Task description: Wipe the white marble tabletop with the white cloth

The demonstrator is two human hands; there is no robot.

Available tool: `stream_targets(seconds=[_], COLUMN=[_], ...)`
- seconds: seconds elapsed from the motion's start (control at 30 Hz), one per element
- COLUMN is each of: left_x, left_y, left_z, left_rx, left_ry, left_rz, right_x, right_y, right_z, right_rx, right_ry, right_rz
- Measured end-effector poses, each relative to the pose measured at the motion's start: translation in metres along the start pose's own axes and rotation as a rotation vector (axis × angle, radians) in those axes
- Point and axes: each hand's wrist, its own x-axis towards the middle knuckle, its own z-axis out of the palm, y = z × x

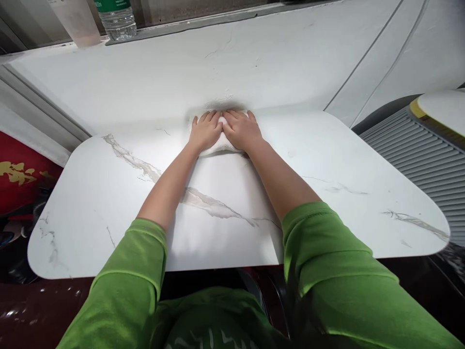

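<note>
A white cloth point(222, 144), folded or bunched, lies on the white marble-patterned table point(225, 242) against the wall at the far edge. Flat on its left part rests my left hand point(206, 130), fingers stretched out toward the wall. My right hand point(242, 128) lies the same way on the right part, its thumb close to the left thumb. Both palms face down on the cloth, and much of it is hidden beneath them. Both arms reach straight forward over the tabletop.
A white wall point(163, 77) rises behind the table. On the ledge above stand a clear bottle with a green label point(118, 24) and a pinkish translucent cup point(78, 24). To the right is a grey ribbed cabinet point(410, 150). A red item with gold marks point(25, 174) is at left.
</note>
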Motion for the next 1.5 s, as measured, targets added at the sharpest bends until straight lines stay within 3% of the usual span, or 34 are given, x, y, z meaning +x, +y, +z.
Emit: stream_targets(seconds=[0.17, 0.37, 0.63, 0.83, 1.0, 1.2, 1.5], left_x=[-0.019, -0.063, -0.15, -0.225, -0.27, -0.286, -0.273], left_y=[0.005, 0.01, 0.01, 0.007, 0.008, 0.012, 0.013], left_z=[-0.001, -0.005, -0.016, -0.021, -0.022, -0.026, -0.03], left_rx=[0.015, 0.023, -0.007, 0.03, 0.065, 0.06, 0.062], left_ry=[-0.004, -0.025, -0.058, -0.045, -0.025, -0.044, -0.101], left_rz=[0.009, 0.02, 0.057, 0.06, 0.041, 0.013, -0.033], right_x=[-0.019, -0.059, -0.137, -0.2, -0.234, -0.242, -0.228], right_y=[-0.01, -0.035, -0.087, -0.128, -0.148, -0.151, -0.149], right_z=[-0.008, -0.019, -0.026, -0.033, -0.036, -0.036, -0.034], right_rx=[-0.014, -0.098, -0.066, -0.075, -0.075, -0.055, -0.074], right_ry=[-0.024, -0.085, -0.069, -0.045, -0.034, -0.013, -0.076], right_rz=[-0.009, 0.031, 0.041, -0.059, -0.131, -0.188, -0.189])
